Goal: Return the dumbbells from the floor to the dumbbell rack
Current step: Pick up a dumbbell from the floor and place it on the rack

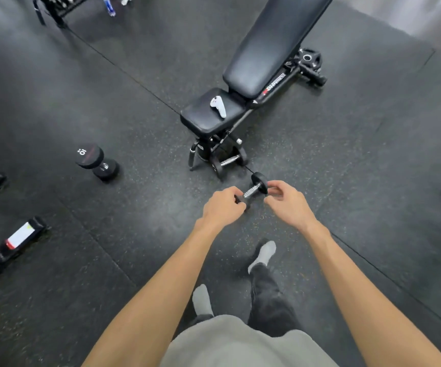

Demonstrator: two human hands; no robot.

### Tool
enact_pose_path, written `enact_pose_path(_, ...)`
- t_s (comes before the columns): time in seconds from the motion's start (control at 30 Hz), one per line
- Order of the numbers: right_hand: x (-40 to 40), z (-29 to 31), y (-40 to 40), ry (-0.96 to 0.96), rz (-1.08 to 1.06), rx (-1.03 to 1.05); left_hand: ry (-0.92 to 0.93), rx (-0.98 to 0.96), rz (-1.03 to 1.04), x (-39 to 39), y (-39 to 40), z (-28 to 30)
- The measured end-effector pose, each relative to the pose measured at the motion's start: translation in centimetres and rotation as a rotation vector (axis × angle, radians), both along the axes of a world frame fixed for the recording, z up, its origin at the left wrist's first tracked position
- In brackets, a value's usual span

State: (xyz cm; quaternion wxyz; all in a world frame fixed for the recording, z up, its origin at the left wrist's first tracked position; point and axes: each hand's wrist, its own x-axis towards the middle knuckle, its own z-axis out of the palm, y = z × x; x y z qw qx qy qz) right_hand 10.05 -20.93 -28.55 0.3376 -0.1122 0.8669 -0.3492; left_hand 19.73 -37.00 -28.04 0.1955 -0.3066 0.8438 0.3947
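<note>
Hands (both curled) [223, 207] [288, 201], gripping dumbbell [254, 190]

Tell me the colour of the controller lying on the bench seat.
White; the controller shows clearly in the head view.

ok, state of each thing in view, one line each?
small dumbbell: held at both ends
left hand: grips near end
right hand: grips far end
10 dumbbell: on floor, untouched
dumbbell under bench: on floor
white controller: lying on bench seat
</note>
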Motion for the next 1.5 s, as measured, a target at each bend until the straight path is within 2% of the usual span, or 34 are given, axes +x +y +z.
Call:
enact_pose_path(0.33,-17.1,-2.0,-8.6,-0.106,0.214,0.013,-0.014,0.021,0.246,-13.9,-5.0,-2.1)
enact_pose_path(0.7,-30.1,-4.7,-17.4,-0.141,0.254,0.080,-0.043,0.087,0.362,-27.0,-13.6,-6.3)
enact_pose_path(0.93,-35.3,-9.5,-19.5,-0.241,0.333,0.179,-0.125,0.145,0.473,-31.2,-14.4,-10.3)
enact_pose_path(1.13,-37.4,-18.4,-17.9,-0.392,0.441,0.273,-0.236,0.179,0.583,-32.6,-10.8,-18.6)
enact_pose_path(1.5,-39.1,-42.2,-14.8,-0.383,0.494,0.414,-0.336,0.227,0.731,-31.3,-3.7,-43.3)
